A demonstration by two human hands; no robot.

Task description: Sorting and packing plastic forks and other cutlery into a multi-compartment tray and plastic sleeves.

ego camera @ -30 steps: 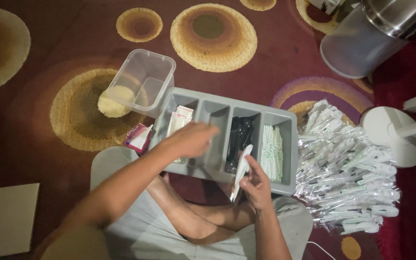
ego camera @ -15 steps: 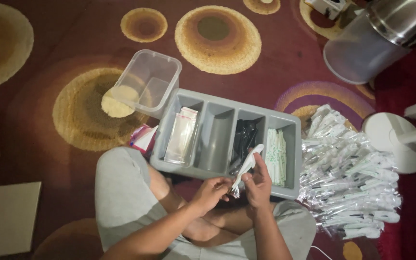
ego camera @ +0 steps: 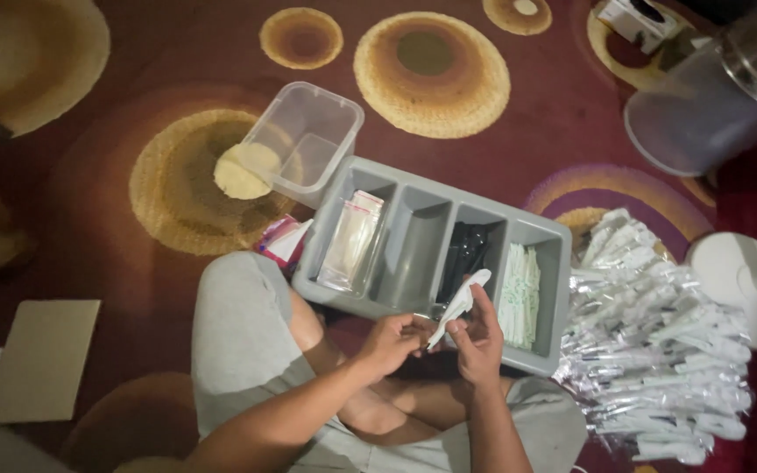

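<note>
Over the crossed legs, both hands meet on a white sachet.
Left hand and right hand pinch it together — just in front of the grey four-slot tray; beyond sits a clear tub, rightward a heap of foil packets.

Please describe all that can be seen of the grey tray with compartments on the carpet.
The grey tray looks like plastic, a long box with four open compartments side by side, lying flat on the patterned carpet before the seated person. From its left end: clear bags, an empty compartment, black cutlery, white packets. A clear tub sits at its far left corner, a pile of wrapped packs beside its right end. Both hands, left hand and right hand, hold a white item over its near edge.
</note>
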